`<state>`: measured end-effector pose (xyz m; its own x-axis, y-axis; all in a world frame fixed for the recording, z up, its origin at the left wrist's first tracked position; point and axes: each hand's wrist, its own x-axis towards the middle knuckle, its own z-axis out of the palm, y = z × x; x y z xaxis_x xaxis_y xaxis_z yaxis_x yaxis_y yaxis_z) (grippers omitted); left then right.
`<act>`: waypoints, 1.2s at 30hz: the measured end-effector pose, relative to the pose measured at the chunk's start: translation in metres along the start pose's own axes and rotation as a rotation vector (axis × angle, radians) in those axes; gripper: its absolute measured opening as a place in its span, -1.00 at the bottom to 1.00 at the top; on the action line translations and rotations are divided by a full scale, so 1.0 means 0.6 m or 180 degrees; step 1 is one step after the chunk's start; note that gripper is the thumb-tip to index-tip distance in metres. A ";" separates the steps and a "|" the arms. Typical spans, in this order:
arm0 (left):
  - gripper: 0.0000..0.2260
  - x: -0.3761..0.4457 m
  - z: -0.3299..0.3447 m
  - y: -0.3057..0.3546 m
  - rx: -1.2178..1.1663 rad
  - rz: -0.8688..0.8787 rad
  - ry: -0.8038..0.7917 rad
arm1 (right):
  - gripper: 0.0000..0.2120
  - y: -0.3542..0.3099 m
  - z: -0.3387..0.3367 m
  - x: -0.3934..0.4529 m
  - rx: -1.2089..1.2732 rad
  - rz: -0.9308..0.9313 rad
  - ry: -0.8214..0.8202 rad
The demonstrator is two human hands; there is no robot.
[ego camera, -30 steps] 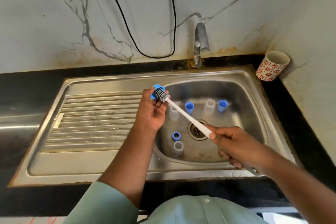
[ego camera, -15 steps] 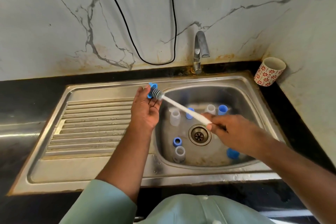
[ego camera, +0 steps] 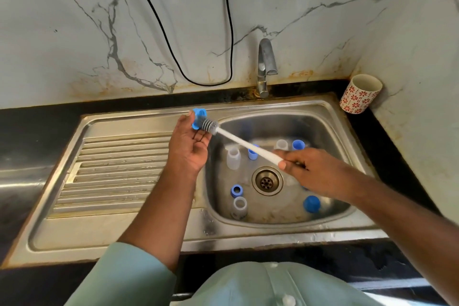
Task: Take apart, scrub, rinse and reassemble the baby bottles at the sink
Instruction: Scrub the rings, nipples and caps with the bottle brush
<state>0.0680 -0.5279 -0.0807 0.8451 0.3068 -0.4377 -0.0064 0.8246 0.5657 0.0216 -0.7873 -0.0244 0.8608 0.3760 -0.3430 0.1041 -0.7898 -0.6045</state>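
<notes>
My left hand [ego camera: 190,148] pinches a blue bottle collar ring [ego camera: 198,118] at its fingertips above the sink's left rim. My right hand [ego camera: 314,172] grips the white handle of a bottle brush [ego camera: 244,143], and its grey bristle head [ego camera: 209,126] pokes into the ring. Down in the basin stand clear bottle bodies [ego camera: 233,156] [ego camera: 240,207] [ego camera: 281,144]. Near them sit blue caps and rings [ego camera: 252,154] [ego camera: 298,144] [ego camera: 236,190] [ego camera: 311,204].
The steel sink [ego camera: 330,117] has a drain [ego camera: 267,180] in the middle and a ribbed drainboard [ego camera: 119,171] on the left. A tap [ego camera: 265,64] stands behind it. A red-patterned cup [ego camera: 360,94] sits at the back right corner. A black cable [ego camera: 173,52] hangs on the wall.
The view has shifted a little. The brush has slid back and forth in the blue ring, and my right hand has moved slightly along above the basin.
</notes>
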 end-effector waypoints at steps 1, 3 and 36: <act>-0.67 -0.001 -0.003 -0.003 0.0020 0.0000 0.0052 | -0.66 -0.005 -0.003 -0.003 0.0023 -0.0032 -0.0074; -0.67 -0.003 -0.007 -0.008 0.0093 0.0030 0.0032 | -0.66 -0.001 -0.007 -0.003 0.0123 -0.0140 0.0009; -0.29 -0.022 0.007 0.021 0.0099 0.0186 0.0010 | -0.83 -0.007 0.013 -0.018 0.1098 -0.0051 -0.0472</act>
<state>0.0592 -0.5238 -0.0647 0.8421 0.3556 -0.4055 -0.0391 0.7901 0.6118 0.0081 -0.7842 -0.0236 0.7764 0.4731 -0.4165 -0.0786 -0.5829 -0.8087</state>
